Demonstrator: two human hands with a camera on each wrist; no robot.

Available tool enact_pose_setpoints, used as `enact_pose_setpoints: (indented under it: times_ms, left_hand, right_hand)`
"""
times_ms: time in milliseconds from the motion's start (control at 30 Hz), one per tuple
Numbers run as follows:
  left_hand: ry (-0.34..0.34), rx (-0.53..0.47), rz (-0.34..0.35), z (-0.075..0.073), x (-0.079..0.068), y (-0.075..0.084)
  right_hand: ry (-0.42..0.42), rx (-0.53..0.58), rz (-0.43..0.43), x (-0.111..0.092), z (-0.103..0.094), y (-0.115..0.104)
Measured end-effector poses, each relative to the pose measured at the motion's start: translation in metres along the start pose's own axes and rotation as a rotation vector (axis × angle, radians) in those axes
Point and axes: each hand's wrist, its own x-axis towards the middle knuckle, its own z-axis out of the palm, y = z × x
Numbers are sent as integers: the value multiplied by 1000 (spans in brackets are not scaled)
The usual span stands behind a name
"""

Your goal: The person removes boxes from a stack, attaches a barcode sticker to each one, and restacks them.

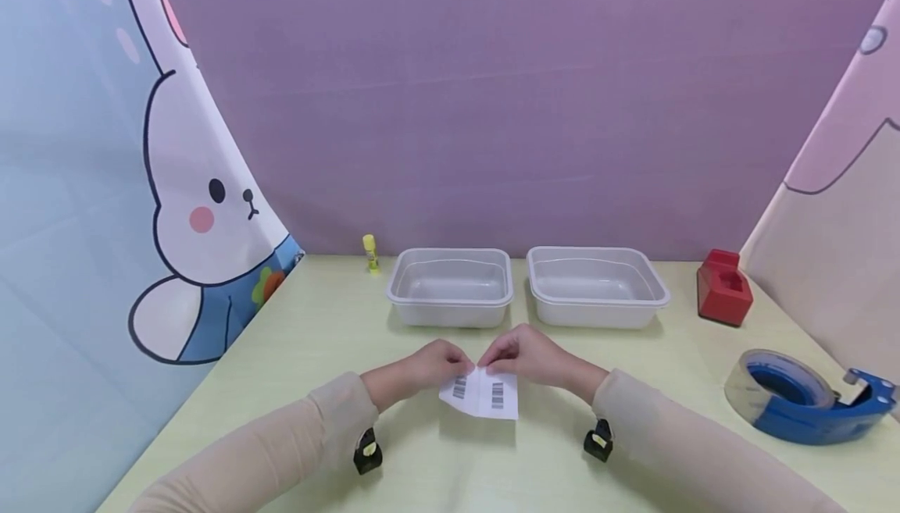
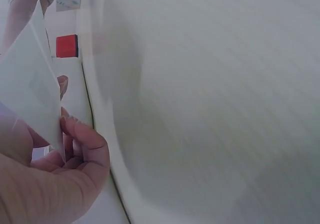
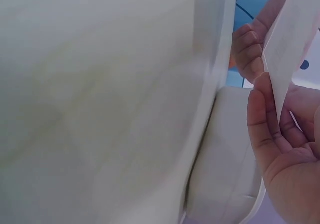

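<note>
Left hand (image 1: pixel 432 363) and right hand (image 1: pixel 529 354) pinch one barcoded paper (image 1: pixel 481 397)

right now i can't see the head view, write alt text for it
A person's left hand and right hand pinch a white paper with two barcodes over a pale table. Beyond it stand two white tubs, with a yellow tube to their left and a red object and blue tape dispenser to the right.

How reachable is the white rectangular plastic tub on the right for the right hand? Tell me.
Likely yes: the tub stands just beyond the right hand, nothing between, though that hand pinches a white barcoded paper.
</note>
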Motion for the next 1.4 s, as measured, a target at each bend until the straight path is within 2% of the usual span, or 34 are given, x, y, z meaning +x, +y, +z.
enact_pose_setpoints:
  times_ms: [133, 433, 567, 733, 933, 1033, 1233, 1400]
  left_hand:
    - [-9, -7, -10, -1, -1, 2]
    - [-32, -18, -23, -2, -1, 1]
    - [-32, -17, -19, -1, -1, -1]
    - [-15, -17, -15, -2, -1, -1]
    - [57, 4, 9, -3, -4, -4]
    - [78, -1, 25, -4, -5, -5]
    - [81, 4, 33, -5, -3, -9]
    - [84, 75, 32, -5, -2, -12]
  right_hand:
    - [-3, -7, -19, 0, -1, -2]
    - [-31, -122, -127, -1, -2, -3]
    - [-43, -143, -144, -2, -2, -4]
    - [-29, -132, -127, -1, 0, -4]
    - [18, -180, -146, -2, 0, 1]
    - [36, -200, -126, -3, -1, 3]
    - [37, -136, -70, -5, -6, 2]
    - [56, -57, -19, -6, -13, 2]
